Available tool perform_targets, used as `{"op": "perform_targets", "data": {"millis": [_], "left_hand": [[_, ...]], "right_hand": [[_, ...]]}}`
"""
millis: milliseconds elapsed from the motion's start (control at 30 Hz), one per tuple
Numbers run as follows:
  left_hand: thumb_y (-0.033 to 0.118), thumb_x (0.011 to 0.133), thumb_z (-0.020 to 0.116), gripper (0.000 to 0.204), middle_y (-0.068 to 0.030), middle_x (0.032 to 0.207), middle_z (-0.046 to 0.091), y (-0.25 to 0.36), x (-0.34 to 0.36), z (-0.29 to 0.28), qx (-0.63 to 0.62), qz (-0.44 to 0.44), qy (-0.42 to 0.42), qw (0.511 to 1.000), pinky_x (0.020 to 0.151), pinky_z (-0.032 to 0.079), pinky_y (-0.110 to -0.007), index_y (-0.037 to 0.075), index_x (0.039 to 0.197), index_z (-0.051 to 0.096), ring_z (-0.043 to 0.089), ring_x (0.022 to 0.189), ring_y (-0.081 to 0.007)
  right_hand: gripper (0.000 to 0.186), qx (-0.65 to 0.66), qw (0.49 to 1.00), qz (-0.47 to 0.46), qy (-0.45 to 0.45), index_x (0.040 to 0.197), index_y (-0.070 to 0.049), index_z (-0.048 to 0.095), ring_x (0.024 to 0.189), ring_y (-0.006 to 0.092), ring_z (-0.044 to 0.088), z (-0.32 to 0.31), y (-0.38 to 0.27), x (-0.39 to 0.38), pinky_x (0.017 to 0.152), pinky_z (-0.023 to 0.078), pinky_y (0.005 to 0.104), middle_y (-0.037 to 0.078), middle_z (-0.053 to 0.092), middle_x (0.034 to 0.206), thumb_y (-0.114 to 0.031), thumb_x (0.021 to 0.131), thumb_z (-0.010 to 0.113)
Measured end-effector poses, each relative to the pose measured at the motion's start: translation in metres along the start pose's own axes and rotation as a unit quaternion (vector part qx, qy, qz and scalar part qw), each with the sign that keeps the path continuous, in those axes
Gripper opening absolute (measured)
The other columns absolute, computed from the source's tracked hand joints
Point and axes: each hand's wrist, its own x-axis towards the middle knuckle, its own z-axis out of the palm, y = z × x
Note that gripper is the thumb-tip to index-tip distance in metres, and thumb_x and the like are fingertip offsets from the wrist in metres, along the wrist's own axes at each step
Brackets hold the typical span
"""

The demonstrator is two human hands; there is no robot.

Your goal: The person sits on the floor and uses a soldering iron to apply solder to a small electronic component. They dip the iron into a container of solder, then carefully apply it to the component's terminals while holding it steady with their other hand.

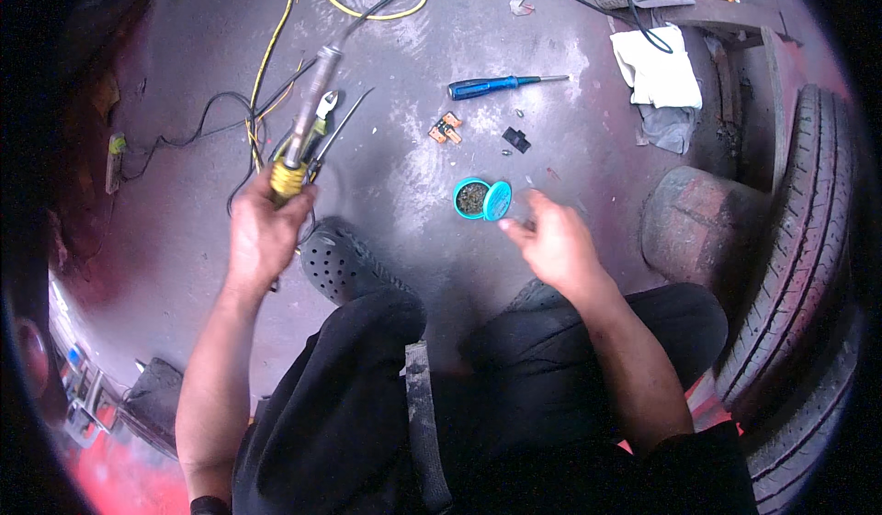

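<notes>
My left hand [264, 230] is closed around the yellow grip of a soldering iron [310, 101], whose long metal shaft points up and away from me. Under and beside the iron lie pliers [324, 106] and a thin pointed tool [344, 124], partly hidden. My right hand [559, 247], slightly blurred, hovers over the floor with thumb and forefinger apart and nothing visible between them. Just left of it stands a small round turquoise tin [457, 199] with dark, crumbly contents. Its turquoise lid [498, 201] leans at the tin's right side, close to my thumb.
A blue screwdriver [496, 86], orange pieces [446, 129] and a black connector-like part [517, 139] lie beyond the tin. Black and yellow cables [276, 46] cross the far left. White cloth [657, 65], a dark block [698, 221] and tyres [795, 230] are at the right.
</notes>
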Motion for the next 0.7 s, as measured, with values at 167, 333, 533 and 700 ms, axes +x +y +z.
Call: {"op": "perform_targets", "data": {"millis": [167,333,533,700], "left_hand": [[0.023,0.088,0.075,0.032,-0.0156,0.082,0.065,0.002,-0.010,0.030,0.024,0.016,-0.092,0.995,0.074,0.050,-0.041,-0.003,0.099,0.061,0.064,0.078,-0.0239],[0.025,0.087,0.076,0.034,-0.0186,0.084,0.067,0.008,-0.007,0.042,0.055,0.046,-0.109,0.992,0.075,0.051,-0.043,-0.003,0.100,0.062,0.066,0.079,-0.0295],[0.025,0.087,0.077,0.034,-0.0179,0.081,0.067,0.003,-0.003,0.025,0.047,0.026,-0.049,0.997,0.073,0.051,-0.042,-0.003,0.101,0.063,0.067,0.078,-0.0268],[0.025,0.088,0.077,0.032,-0.0093,0.073,0.065,-0.006,0.005,0.013,-0.007,-0.043,-0.049,0.998,0.066,0.050,-0.038,-0.002,0.097,0.063,0.062,0.069,-0.0179]], "right_hand": [[0.075,-0.109,0.992,-0.051,0.045,0.144,-0.009,0.049,0.095,0.0375,0.072,0.039,0.018,0.022,0.081,0.057,0.0486,0.019,0.071,0.107,-0.040,0.083,0.079],[0.083,-0.202,0.976,-0.080,-0.023,0.149,-0.009,0.042,0.093,0.0376,0.072,0.051,0.024,0.040,0.081,0.058,0.0481,0.020,0.068,0.113,-0.038,0.081,0.080],[0.083,-0.222,0.975,0.005,0.010,0.148,-0.003,0.043,0.095,0.0358,0.072,0.036,0.028,0.046,0.082,0.058,0.0465,0.021,0.071,0.108,-0.029,0.078,0.080],[0.081,-0.214,0.976,0.006,0.029,0.149,-0.002,0.040,0.096,0.0370,0.072,0.030,0.043,0.054,0.085,0.057,0.0480,0.021,0.072,0.106,-0.024,0.080,0.076]]}}
